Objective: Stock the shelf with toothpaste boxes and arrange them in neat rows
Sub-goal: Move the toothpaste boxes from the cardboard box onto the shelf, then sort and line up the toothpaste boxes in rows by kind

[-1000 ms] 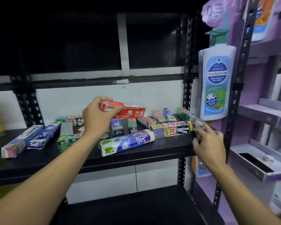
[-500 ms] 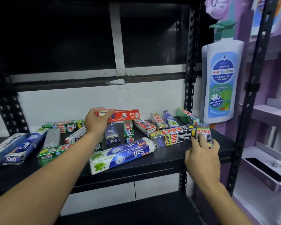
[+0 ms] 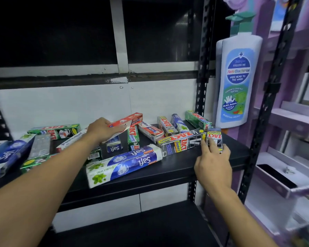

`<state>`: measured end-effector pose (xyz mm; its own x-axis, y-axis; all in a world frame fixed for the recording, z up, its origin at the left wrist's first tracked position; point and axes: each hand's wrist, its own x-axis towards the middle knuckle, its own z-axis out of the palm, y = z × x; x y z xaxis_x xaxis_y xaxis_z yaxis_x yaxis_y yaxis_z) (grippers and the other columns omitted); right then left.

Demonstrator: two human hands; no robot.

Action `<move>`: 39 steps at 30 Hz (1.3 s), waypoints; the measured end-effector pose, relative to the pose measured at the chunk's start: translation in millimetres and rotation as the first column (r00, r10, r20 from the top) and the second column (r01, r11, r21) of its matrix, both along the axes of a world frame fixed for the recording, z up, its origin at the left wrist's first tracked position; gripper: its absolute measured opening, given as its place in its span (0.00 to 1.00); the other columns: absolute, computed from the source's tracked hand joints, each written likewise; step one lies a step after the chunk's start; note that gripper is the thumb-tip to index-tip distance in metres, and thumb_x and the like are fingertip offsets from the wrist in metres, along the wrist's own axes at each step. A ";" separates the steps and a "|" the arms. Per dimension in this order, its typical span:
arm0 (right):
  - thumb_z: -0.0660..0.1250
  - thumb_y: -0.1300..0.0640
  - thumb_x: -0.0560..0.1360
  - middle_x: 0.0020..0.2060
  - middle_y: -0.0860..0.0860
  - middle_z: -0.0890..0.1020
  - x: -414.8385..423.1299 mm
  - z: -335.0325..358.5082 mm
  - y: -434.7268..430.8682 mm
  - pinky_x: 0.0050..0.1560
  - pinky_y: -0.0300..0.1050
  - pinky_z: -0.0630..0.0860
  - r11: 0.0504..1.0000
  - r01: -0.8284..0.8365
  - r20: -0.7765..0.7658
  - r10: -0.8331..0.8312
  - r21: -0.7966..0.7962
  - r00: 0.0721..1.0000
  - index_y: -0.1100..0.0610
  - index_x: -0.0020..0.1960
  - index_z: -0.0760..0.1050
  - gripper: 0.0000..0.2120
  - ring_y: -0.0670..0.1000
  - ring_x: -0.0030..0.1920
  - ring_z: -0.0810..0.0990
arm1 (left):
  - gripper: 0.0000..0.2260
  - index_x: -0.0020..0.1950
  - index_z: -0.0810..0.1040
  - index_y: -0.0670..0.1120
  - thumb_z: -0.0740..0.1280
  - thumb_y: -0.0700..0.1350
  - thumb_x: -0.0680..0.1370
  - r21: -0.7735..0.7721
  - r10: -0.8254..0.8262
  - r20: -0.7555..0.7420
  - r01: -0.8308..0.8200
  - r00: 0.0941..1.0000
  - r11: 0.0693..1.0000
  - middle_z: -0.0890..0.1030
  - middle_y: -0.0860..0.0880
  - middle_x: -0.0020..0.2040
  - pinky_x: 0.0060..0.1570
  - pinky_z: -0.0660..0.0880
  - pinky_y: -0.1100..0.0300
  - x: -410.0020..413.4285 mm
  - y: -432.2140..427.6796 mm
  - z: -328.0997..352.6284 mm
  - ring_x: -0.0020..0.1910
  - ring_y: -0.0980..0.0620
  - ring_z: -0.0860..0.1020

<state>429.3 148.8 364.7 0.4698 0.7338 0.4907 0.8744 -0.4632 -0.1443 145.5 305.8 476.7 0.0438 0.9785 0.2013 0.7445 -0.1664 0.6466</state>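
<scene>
A: Which step is the person on?

B: Sorting, by the look of it. The toothpaste boxes already lie on the shelf (image 3: 185,168), but at all angles, so there are no rows yet. The left hand (image 3: 103,130) grips a red box (image 3: 128,121) by its near end and holds it lifted over the heap. The right hand (image 3: 212,157) has thumb and fingers curled round a short Zact Smokers box (image 3: 214,137), which stands on end just beyond the fingertips.

A: What does the next move call for?

B: Most likely a bare strip of shelf to start a row on. The red box needs a spot where it can lie square to the front edge, and the short box needs turning to match its neighbours.

A: And what stands in the way?

B: A long Zact Smokers box (image 3: 182,143) lies slantwise just left of the right hand, close against the short one. A big Safi box (image 3: 123,163) lies askew between the two hands, near the front edge. Under the left hand several smaller boxes crowd together. Further left of it a green Zact box (image 3: 55,131) lies along the back wall. Right of the right hand a bottle-shaped display card (image 3: 238,77) hangs by the shelf post, with a purple stand (image 3: 292,120) beyond it, so there is little elbow room on that side.
</scene>
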 end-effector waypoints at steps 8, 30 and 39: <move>0.57 0.57 0.77 0.74 0.51 0.66 -6.1 9.6 -10.1 0.68 0.53 0.67 0.993 -0.026 -0.143 0.042 0.118 0.989 0.55 0.76 0.64 0.26 0.65 0.70 0.62 | 0.24 0.68 0.72 0.45 0.71 0.56 0.76 0.071 -0.080 -0.204 0.096 0.976 0.993 0.78 0.43 0.66 0.51 0.74 0.54 -21.2 12.0 -5.5 0.58 0.42 0.78; 0.60 0.42 0.79 0.74 0.47 0.68 -134.8 35.1 -4.2 0.74 0.52 0.60 0.729 -0.684 0.031 0.683 0.033 0.730 0.47 0.76 0.64 0.26 0.53 0.74 0.61 | 0.21 0.56 0.80 0.57 0.63 0.70 0.73 0.361 -0.309 -0.366 0.440 0.878 0.822 0.80 0.60 0.54 0.56 0.75 0.53 -109.5 -120.6 -50.2 0.54 0.60 0.76; 0.62 0.42 0.78 0.69 0.47 0.74 -159.0 32.0 3.8 0.70 0.54 0.62 0.800 -0.599 0.056 0.597 0.034 0.801 0.47 0.72 0.69 0.24 0.55 0.70 0.68 | 0.17 0.64 0.79 0.55 0.64 0.58 0.78 0.486 -0.150 -0.440 0.375 0.885 0.790 0.81 0.56 0.60 0.60 0.73 0.48 -149.4 -121.7 -73.5 0.59 0.53 0.77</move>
<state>270.4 152.7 396.6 -0.0754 0.8377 0.5408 0.9810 0.1596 -0.1106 -3.9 184.1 403.2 0.4612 0.6464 0.6079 0.7745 -0.6276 0.0797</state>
